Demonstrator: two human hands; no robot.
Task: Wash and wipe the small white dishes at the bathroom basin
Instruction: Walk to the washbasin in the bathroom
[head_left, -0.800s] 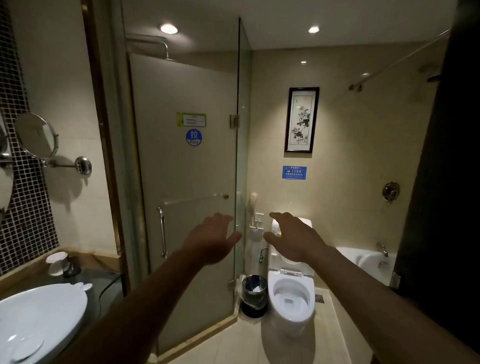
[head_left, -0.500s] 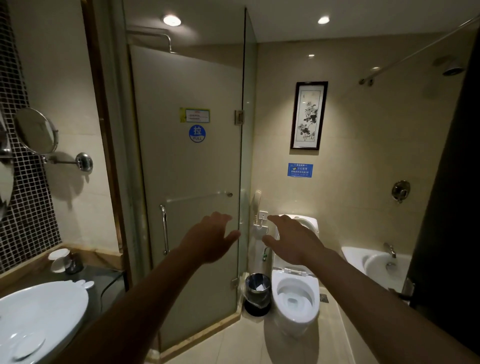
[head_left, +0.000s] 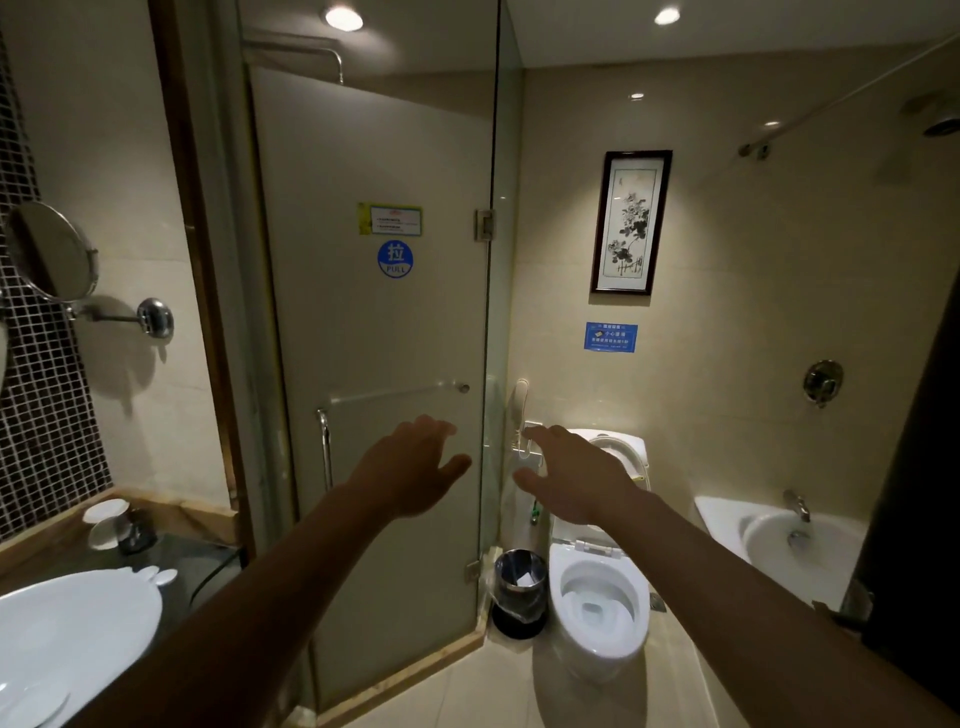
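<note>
1. Left hand (head_left: 410, 470): stretched forward at arm's length, palm down, fingers spread loosely, gripping nothing.
2. Right hand (head_left: 576, 475): likewise stretched forward, palm down, fingers loosely apart, gripping nothing; level with the left hand, a clear gap between the two.
3. Behind the left hand: frosted shower door (head_left: 374, 338), shut, with a vertical handle (head_left: 325, 447) just left of the hand. No contact visible.
4. Below and beyond the right hand: toilet (head_left: 597, 603), seat raised; lined waste bin (head_left: 519, 582) between toilet and shower door, lower than both hands.
5. Far left of and below the left hand: white basin (head_left: 78, 623) on a dark counter, well apart from both hands.
6. Inside the basin, lower edge: one small white dish (head_left: 34, 704), lying flat, partly cut off by the frame.
7. Back of the counter, left of and slightly below the left hand: more white dishes (head_left: 106, 514) beside a dark item; exact count and type not determinable.
8. Far right of the right hand: bathtub (head_left: 727, 519) corner with tap.
9. Above and left of the left hand: round wall mirror (head_left: 52, 252) on a swing arm.
</note>
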